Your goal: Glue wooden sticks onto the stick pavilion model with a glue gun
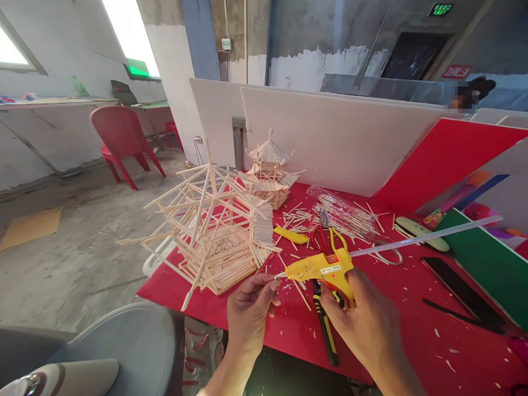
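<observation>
My right hand is wrapped round the grip of a yellow hot glue gun, with a long translucent glue stick sticking out of its back. The gun's nozzle points left and reaches the fingertips of my left hand. Thumb and forefinger there are pinched on what looks like a short wooden stick, mostly hidden by the fingers. Just beyond stands an open roof-like frame of wooden sticks over a stick base. Behind it rises a smaller, tiered stick pavilion.
On the red table lie black-and-yellow pliers, a yellow utility knife, red-handled pliers, loose sticks and a plastic bag. A black phone-like slab lies right. White boards stand behind; a grey stool is at lower left.
</observation>
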`<state>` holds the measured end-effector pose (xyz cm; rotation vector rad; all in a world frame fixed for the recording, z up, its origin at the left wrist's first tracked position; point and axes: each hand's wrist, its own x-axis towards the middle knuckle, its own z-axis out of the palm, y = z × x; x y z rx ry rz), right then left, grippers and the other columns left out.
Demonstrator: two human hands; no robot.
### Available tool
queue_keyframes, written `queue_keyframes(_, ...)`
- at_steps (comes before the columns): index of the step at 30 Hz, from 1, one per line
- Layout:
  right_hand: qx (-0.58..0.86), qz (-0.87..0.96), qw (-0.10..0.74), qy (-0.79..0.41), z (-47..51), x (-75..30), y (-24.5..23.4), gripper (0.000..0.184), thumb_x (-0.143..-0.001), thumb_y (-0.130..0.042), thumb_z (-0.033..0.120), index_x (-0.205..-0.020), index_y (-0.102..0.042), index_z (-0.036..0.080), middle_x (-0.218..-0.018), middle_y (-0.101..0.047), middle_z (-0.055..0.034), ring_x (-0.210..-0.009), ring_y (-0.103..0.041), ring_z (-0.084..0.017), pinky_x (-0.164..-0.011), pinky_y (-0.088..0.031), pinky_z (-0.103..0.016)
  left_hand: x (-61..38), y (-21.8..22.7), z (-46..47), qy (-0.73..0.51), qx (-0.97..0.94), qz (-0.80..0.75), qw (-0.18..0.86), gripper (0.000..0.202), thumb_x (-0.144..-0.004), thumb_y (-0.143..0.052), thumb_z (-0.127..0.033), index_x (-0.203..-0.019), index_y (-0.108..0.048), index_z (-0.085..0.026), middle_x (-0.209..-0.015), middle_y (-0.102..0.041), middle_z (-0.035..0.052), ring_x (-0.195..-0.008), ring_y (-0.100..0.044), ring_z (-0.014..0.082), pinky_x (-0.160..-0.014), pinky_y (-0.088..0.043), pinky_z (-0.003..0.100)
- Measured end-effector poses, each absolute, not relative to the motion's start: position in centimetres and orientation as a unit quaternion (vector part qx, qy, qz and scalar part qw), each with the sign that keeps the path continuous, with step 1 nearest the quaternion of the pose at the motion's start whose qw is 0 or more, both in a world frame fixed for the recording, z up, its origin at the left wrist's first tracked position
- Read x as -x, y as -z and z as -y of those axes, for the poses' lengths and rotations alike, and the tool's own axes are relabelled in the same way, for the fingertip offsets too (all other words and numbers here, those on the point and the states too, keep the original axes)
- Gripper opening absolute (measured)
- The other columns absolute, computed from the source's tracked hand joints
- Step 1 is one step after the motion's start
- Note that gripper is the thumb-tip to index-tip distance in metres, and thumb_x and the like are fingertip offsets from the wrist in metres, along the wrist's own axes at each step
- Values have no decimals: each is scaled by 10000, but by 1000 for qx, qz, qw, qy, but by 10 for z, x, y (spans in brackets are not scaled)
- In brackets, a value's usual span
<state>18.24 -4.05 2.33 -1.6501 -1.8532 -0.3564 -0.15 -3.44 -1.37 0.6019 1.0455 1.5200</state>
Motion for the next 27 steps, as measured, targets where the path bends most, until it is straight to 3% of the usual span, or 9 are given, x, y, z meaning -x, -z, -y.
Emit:
queue_keyframes(21, 641, 697, 298, 117, 42, -187, -21, 240, -883, -502, 478, -873, -522, 239, -669, -626, -5, -547, -591, -180, -456, -342, -287, -1, 10, 37, -644, -251, -452, 565, 264, -606, -889, -342, -764, -767, -167, -544, -654, 12, -473, -571, 100, -421, -424, 166)
queue_keyframes(27, 682, 664, 306, 10, 42, -193, -16, 383, -838, -554, 584, -999, -553, 238, -854, -699, -38, -705, -675, -220, -546, -457, -285, -2, 4, 38, -641, -235, -438, 585, 254, -606, -892, -311, -761, -763, -157, -547, -651, 6, -476, -559, 84, -428, -420, 155)
